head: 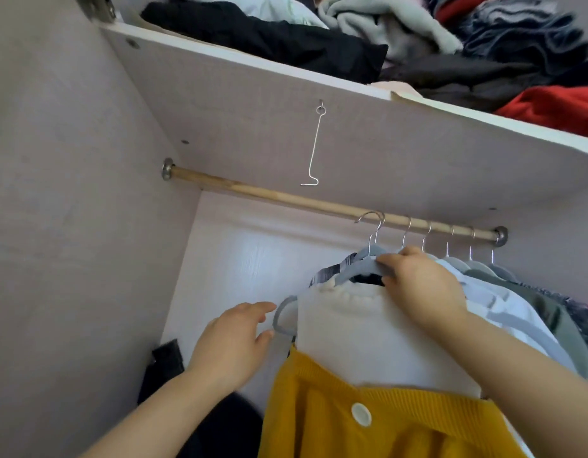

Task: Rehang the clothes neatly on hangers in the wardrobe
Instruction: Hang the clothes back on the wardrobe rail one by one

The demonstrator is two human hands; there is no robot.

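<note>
A white-and-mustard garment (362, 345) with a white button hangs on a grey hanger (358, 271) whose metal hook sits at the wooden rod (286, 197). My right hand (421, 285) grips the hanger's neck just below the hook. My left hand (235, 342) is beside the hanger's left shoulder end (281, 317), fingers relaxed and touching it. To the right, several more hangers with white, grey-green and patterned clothes (517, 299) hang on the same rod.
The shelf (253, 94) above holds a heap of black, grey and red clothes (418, 44). A thin wire hook (314, 147) dangles from its underside. The rod's left half is bare. A dark item (164, 368) lies low at the wardrobe's left.
</note>
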